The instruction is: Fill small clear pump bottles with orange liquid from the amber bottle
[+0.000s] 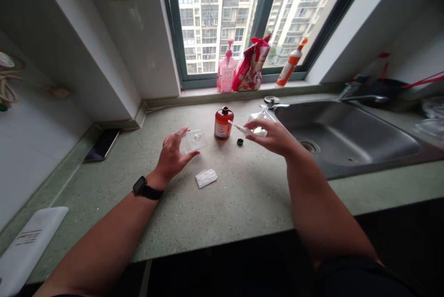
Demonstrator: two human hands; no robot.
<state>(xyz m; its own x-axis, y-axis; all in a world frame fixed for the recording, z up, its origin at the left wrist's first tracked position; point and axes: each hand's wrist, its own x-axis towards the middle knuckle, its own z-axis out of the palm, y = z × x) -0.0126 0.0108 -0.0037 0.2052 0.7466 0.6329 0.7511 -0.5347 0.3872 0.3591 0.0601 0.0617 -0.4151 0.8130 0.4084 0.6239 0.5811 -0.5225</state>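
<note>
My left hand [175, 151], a black watch on its wrist, is closed around the left side of a clear, flat, transparent container [194, 141]. Between the thumb and fingers of my right hand [267, 135] is a thin white dropper [237, 126], its tip pointing left toward an amber bottle [222, 129]. The bottle stands upright with its neck uncovered. A small black cap [240, 141] lies to its right. Behind my right hand is a white pump bottle [258, 116], partly hidden. Folded white tissue [206, 178] lies on the counter in front of the container.
A steel sink [360, 135] is on the right. On the windowsill stand a pink pump bottle [226, 71], a red bag [252, 66] and an orange bottle [289, 66]. A phone [103, 145] and a white box-like object [33, 241] lie at the left.
</note>
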